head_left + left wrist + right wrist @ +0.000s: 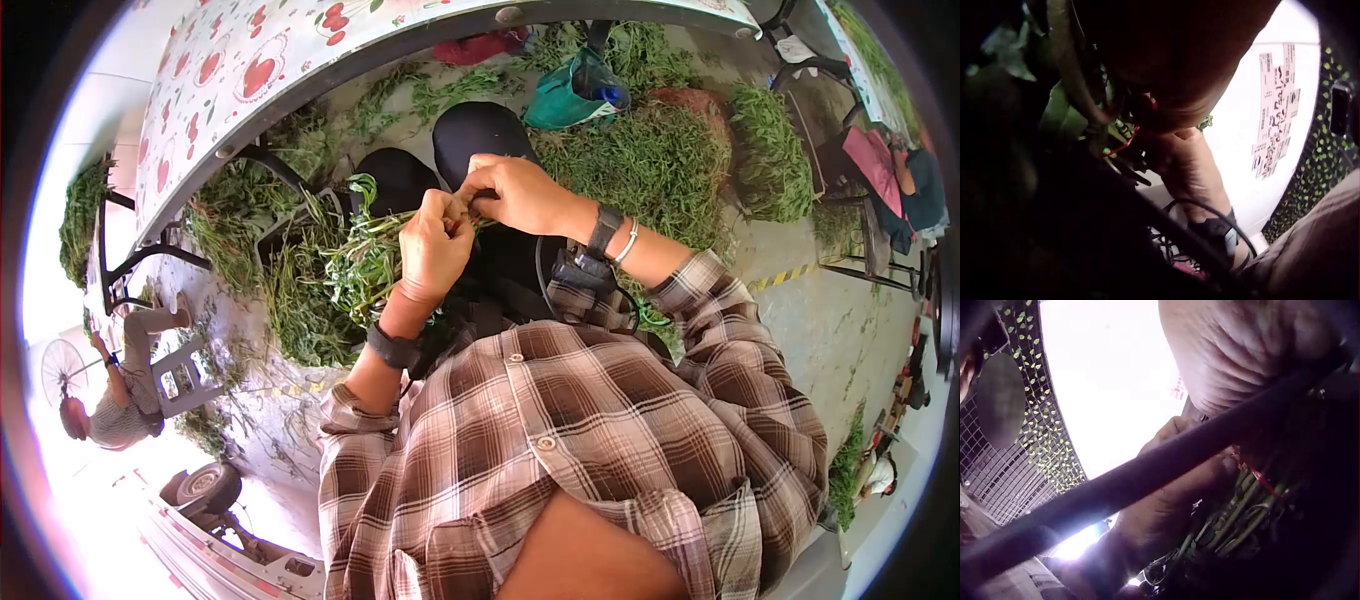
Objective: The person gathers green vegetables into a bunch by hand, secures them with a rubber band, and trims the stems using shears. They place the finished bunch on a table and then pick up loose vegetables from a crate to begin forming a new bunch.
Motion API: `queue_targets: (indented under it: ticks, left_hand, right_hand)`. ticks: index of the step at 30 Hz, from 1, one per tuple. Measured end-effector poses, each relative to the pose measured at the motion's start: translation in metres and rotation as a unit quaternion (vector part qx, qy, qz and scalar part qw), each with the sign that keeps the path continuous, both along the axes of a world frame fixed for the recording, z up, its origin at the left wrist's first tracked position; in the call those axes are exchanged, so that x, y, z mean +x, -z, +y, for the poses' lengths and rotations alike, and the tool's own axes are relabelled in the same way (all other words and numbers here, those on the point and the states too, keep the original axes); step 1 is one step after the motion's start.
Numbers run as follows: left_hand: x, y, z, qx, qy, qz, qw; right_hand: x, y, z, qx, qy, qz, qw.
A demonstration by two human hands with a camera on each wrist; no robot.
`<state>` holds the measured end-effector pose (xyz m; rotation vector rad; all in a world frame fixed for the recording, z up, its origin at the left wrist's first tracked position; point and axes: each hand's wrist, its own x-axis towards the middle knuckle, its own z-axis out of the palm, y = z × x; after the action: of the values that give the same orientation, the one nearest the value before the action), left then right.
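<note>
A bundle of leafy green stems (365,262) lies across the lap, its leaves to the left of the hands. My left hand (437,245) has curled fingers round the stem ends, and my right hand (525,193) meets it there with thumb and fingers pinched together. A thin red tie (1124,145) crosses the stems in the left wrist view. In the right wrist view the red tie (1261,480) runs from between the hands over the green stems (1241,515). The fingertips partly hide what they pinch.
Heaps of cut greens (640,165) cover the floor ahead, beside a green bag (572,92). A table with a cherry-print cover (270,65) stands ahead and left. Another person (125,400) sits far left; a dark strap crosses the right wrist view.
</note>
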<state>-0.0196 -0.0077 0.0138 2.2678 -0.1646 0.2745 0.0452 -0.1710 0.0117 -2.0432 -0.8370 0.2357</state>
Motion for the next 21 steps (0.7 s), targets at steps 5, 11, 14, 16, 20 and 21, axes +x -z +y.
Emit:
queue_targets:
  ticks: [5, 11, 14, 16, 20, 21]
  left_hand:
    - [0.0, 0.003, -0.005, 0.001, -0.021, -0.013, 1.0]
    - [0.008, 0.008, -0.003, -0.035, -0.053, -0.008, 0.998]
    - [0.014, 0.006, -0.003, -0.027, -0.054, -0.031, 0.998]
    - [0.015, 0.006, -0.003, -0.025, -0.045, -0.05, 0.997]
    - [0.014, 0.007, -0.002, -0.039, -0.039, -0.053, 0.997]
    - [0.014, 0.009, -0.002, -0.053, -0.035, -0.065, 0.996]
  right_hand:
    - [0.003, 0.0, 0.0, 0.017, 0.001, 0.042, 0.999]
    - [0.005, 0.003, 0.003, 0.028, 0.021, 0.043, 0.998]
    - [0.005, 0.005, 0.003, 0.035, 0.026, 0.035, 0.998]
    - [0.006, 0.007, 0.003, 0.051, 0.033, 0.044, 0.997]
    - [0.006, -0.001, 0.005, 0.061, 0.06, 0.068, 0.994]
    - [0.005, 0.001, 0.004, 0.061, 0.061, 0.068, 0.994]
